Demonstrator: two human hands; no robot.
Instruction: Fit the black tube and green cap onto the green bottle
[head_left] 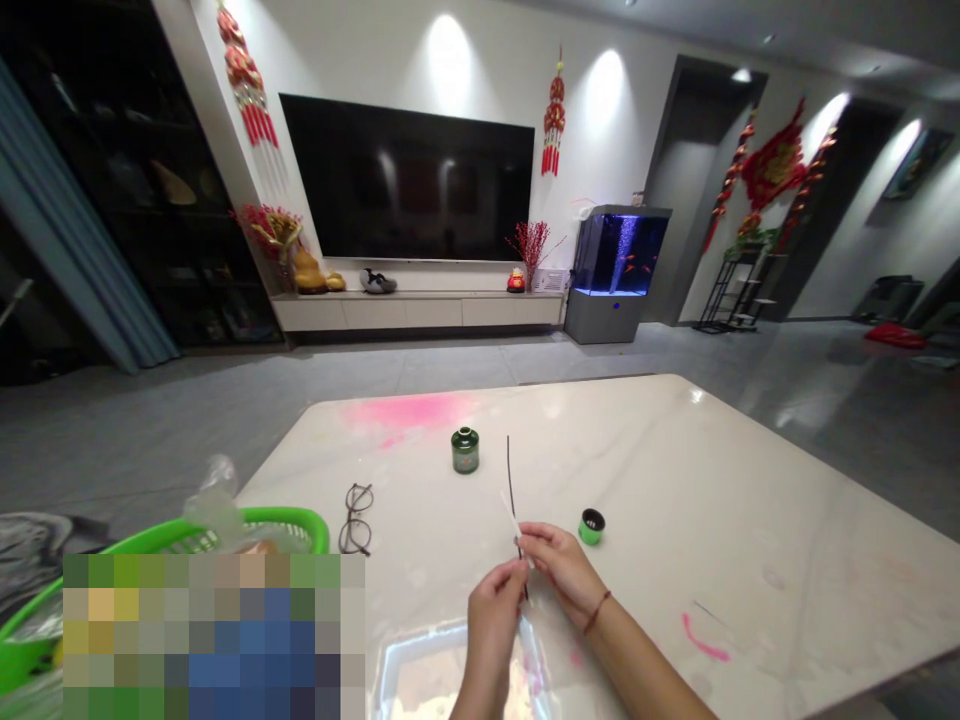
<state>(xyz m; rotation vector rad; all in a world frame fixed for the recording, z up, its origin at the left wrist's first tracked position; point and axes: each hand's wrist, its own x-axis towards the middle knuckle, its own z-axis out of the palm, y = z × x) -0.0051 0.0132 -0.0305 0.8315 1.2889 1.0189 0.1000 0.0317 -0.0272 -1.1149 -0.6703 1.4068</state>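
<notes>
My left hand (495,612) is closed in a pinch around a thin black stick (510,470), whose long end points away from me over the table. Close beside it my right hand (556,560), with a cord at the wrist, pinches a narrow white strip (511,512) that lies along the stick. The fingertips of both hands nearly meet, and they hide how stick and strip touch. Beyond the hands stands a small dark green glass bottle (465,452) with an uncovered neck. Right of my right hand is a green cap (592,527), its dark hollow side showing.
Folded-out glasses (356,519) lie on the pale table (675,470) at left. A green basket (315,530) with plastic bags stands by the left edge, partly pixelated. A light-rimmed clear tray (386,655) sits under my left forearm. Pink stains (412,408) mark the tabletop.
</notes>
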